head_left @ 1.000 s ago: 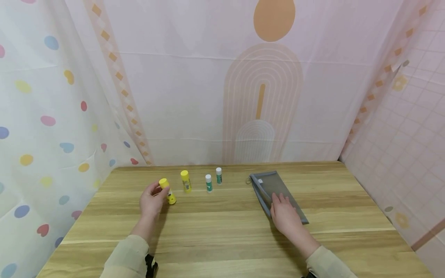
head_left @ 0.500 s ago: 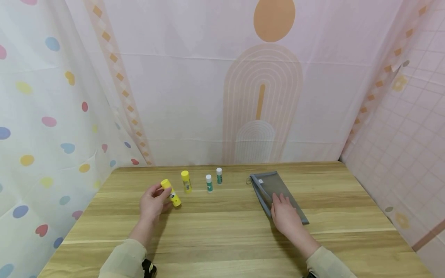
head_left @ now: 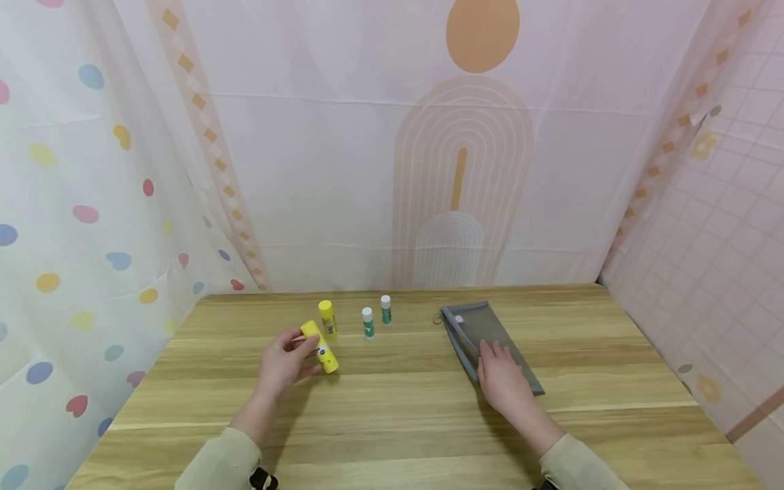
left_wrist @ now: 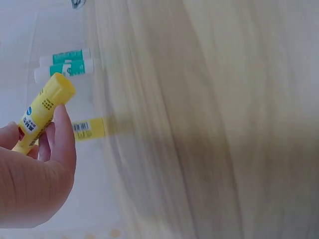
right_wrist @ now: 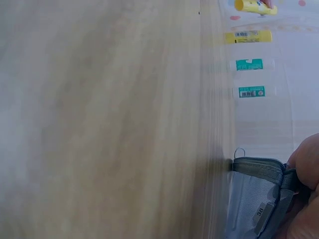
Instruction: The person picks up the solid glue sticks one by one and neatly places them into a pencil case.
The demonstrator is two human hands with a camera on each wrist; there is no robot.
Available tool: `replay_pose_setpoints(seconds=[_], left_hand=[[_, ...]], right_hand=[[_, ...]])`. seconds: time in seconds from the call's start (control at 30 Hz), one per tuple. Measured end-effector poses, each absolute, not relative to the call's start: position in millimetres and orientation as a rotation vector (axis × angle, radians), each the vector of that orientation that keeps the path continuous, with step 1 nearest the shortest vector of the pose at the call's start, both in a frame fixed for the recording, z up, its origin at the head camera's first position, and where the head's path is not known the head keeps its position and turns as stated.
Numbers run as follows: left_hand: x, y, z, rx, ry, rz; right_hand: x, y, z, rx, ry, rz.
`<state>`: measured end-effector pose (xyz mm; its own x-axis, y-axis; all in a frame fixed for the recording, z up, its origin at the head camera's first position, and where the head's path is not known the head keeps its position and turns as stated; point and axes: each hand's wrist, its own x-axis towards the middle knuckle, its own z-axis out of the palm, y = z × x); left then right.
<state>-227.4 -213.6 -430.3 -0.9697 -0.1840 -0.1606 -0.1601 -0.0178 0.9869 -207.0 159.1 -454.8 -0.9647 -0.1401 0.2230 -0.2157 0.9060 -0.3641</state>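
head cam looking down and forward over the wooden table point(head_left: 404, 415) from above, left wrist cam sitting close behind the left hand point(left_wrist: 30, 184), right wrist cam skimming low along the tabletop, all three catching the glue sticks point(head_left: 367, 322)

A wooden desk point(head_left: 398, 415) with pale lengthwise grain carries a short row of sticks near its far edge. A yellow glue stick point(head_left: 327, 318) stands upright there. To its right stand two smaller sticks with white caps and green labels: the nearer green stick point(head_left: 367, 322) and, just beside it and a little farther back, the farther green stick point(head_left: 386, 309). All three stand apart from one another. Behind the desk hangs a pale pink backdrop point(head_left: 343, 170) printed with an orange oval above nested arches. On the left hangs a white curtain point(head_left: 67, 224) dotted with coloured hearts and ovals. On the right is a pink tiled-pattern wall point(head_left: 723, 224).
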Motion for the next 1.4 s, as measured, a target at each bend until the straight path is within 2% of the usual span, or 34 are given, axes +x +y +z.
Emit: replay_pose_setpoints(seconds=[1.4], left_hand=[[-220.7,-127.7,-433.7,0.227,-2.324,-2.31]], right_hand=[[-202.1,152.7,-454.4,0.327,-2.823,0.603]])
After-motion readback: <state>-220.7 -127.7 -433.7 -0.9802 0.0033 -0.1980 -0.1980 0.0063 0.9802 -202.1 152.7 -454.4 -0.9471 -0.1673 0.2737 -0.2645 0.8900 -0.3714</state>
